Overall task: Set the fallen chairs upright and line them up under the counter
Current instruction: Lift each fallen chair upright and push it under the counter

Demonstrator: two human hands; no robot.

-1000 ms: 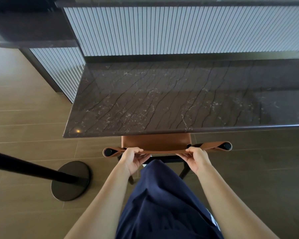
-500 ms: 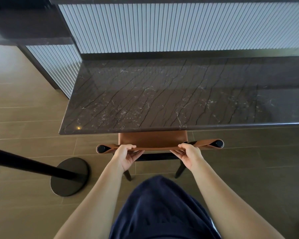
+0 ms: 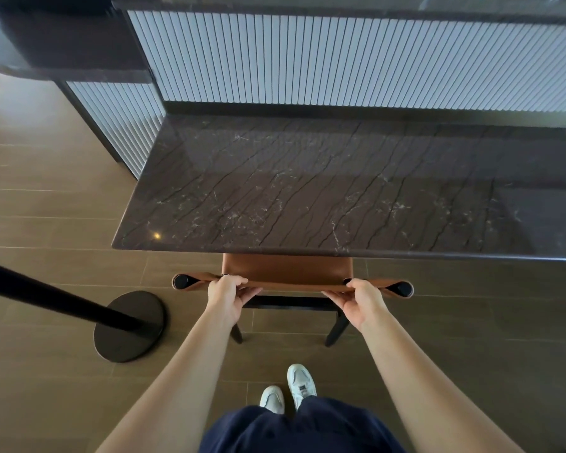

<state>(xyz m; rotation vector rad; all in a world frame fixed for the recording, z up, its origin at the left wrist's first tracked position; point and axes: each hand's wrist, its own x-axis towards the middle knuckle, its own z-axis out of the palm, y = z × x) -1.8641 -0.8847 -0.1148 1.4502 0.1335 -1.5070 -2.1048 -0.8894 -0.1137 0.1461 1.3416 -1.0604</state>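
1. White shoes (image 3: 303, 385) stand on the tiled floor (image 3: 46, 387)
2. Black post base (image 3: 128, 325) sits left of the chair (image 3: 288, 271)
3. Left hand (image 3: 226, 297) and right hand (image 3: 362, 302) each grip the backrest top edge
4. Chair stands upright, seat tucked under the counter (image 3: 307, 191)
5. Ribbed panel (image 3: 340, 60) rises behind the counter

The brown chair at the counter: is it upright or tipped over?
Upright. The chair has its back legs on the floor, seat under the counter; left hand and right hand grip its backrest.
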